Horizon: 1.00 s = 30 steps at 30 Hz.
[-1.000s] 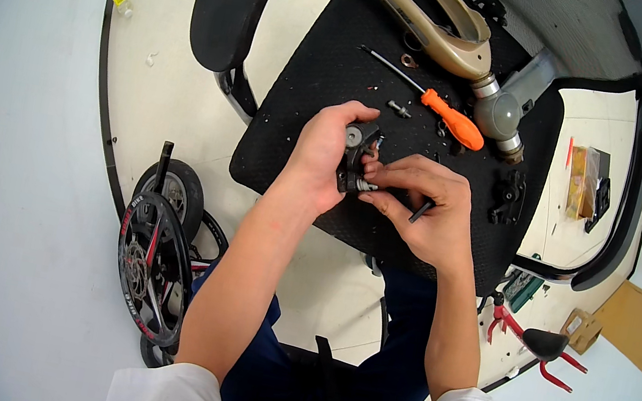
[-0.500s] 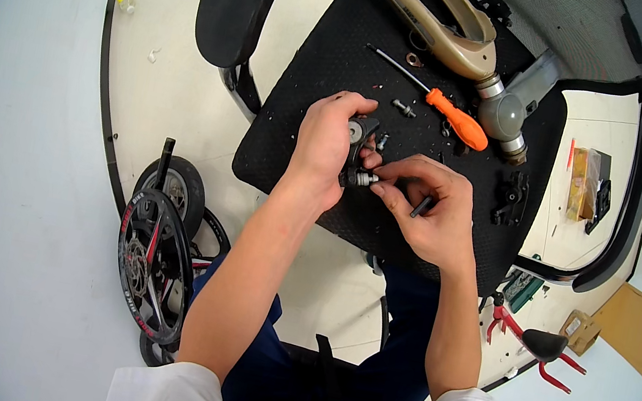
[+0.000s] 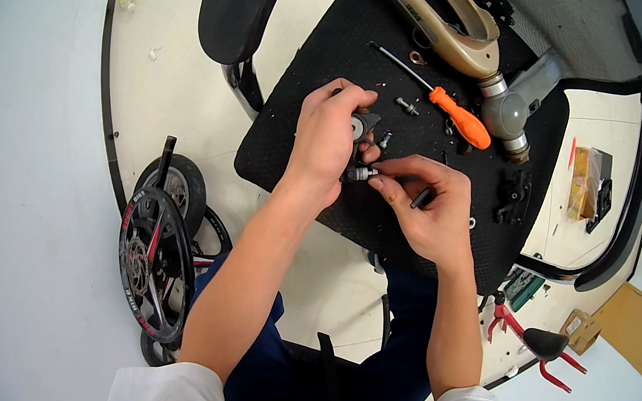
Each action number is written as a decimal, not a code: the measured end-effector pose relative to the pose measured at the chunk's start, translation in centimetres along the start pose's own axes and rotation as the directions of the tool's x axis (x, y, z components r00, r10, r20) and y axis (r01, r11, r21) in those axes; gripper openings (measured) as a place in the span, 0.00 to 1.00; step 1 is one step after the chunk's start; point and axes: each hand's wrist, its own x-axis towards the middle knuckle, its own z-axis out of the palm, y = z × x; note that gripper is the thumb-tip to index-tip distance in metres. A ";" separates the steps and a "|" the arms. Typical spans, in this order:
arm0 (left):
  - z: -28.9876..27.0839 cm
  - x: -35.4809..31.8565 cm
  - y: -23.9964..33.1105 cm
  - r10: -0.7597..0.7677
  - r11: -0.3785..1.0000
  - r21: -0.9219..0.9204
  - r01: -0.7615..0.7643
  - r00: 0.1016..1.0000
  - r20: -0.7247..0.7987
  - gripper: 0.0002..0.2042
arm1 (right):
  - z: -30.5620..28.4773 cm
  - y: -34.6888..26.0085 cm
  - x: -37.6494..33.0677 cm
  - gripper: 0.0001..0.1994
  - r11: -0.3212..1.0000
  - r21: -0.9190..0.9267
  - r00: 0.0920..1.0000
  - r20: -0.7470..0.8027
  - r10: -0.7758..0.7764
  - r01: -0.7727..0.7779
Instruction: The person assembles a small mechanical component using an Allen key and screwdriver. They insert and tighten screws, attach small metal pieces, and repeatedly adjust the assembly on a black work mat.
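Note:
My left hand [image 3: 321,139] is closed around a dark brake caliper [image 3: 360,128] with a round silver face. From the caliper's near end sticks a silver bolt-like fitting [image 3: 363,174]. The thumb and forefinger of my right hand [image 3: 437,217] pinch the tip of that fitting. A short black rod [image 3: 422,198], perhaps a hex key, lies across the same hand's curled fingers. Just past the caliper, a small bolt [image 3: 385,139] rests on the black chair seat [image 3: 282,155]. Farther off are another bolt [image 3: 407,106] and an orange-handled screwdriver [image 3: 462,120].
A tan bicycle fork [image 3: 432,31] and a grey tube joint [image 3: 504,114] lie at the seat's far side. A black mechanical part [image 3: 513,197] sits at its right. Wheels [image 3: 156,257] stand at lower left; a red frame part [image 3: 518,325] is at lower right.
Both hands keep their grip on the caliper and its fitting. The right fingers have shifted slightly, and the black rod has tilted a little. The view has moved very slightly.

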 end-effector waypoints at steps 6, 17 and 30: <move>-0.5 0.7 -0.1 -0.046 0.998 -0.052 0.045 0.999 -0.011 0.10 | 0.3 -0.6 0.2 0.06 0.997 0.067 0.999 -0.012 0.033 -0.032; -0.6 0.4 0.3 -0.014 0.999 -0.051 0.015 1.000 0.009 0.10 | 0.6 0.3 0.3 0.08 0.988 0.142 0.998 0.018 0.054 -0.056; -0.5 0.3 0.2 -0.021 0.998 -0.056 0.022 1.000 0.021 0.10 | 0.3 -0.2 0.2 0.07 0.989 0.124 0.996 0.026 0.084 -0.086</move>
